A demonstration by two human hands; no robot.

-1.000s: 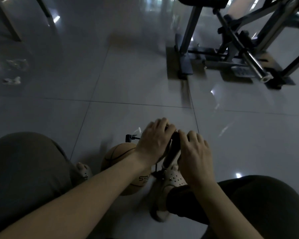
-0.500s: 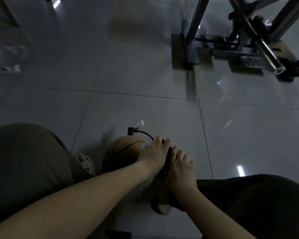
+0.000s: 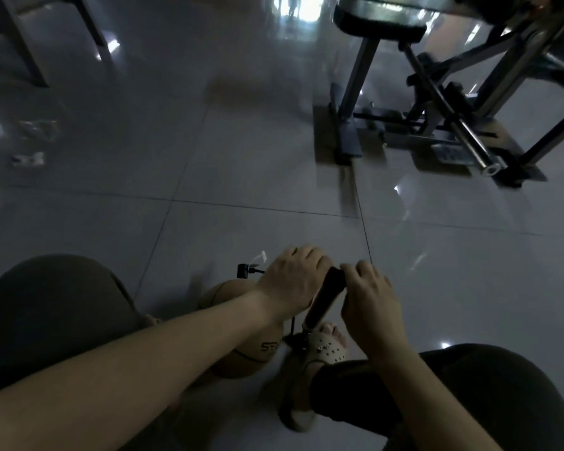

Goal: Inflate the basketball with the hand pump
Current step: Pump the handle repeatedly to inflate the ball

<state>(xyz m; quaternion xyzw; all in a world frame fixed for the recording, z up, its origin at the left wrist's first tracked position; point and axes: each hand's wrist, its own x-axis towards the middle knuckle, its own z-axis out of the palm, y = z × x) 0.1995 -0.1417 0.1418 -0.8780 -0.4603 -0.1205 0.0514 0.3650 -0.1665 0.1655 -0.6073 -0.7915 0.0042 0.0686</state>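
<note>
Black and tilted, the hand pump (image 3: 325, 296) was gripped at its top by both hands. The left hand (image 3: 292, 279) was laid over the handle from one side, its fingers (image 3: 306, 255) curled around it. The right hand (image 3: 372, 299) was closed on the other end. Both forearms were stretched forward. The basketball (image 3: 258, 351) was set on the tiled floor (image 3: 241, 190) under the left forearm, just beside a pale sandal (image 3: 326, 348).

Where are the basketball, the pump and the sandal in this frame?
basketball (image 3: 254, 354): head view, lower panel, just left of the printed lettering.
pump (image 3: 324, 299): head view, middle of the dark barrel.
sandal (image 3: 326, 348): head view, perforated upper just behind the toes.
</note>
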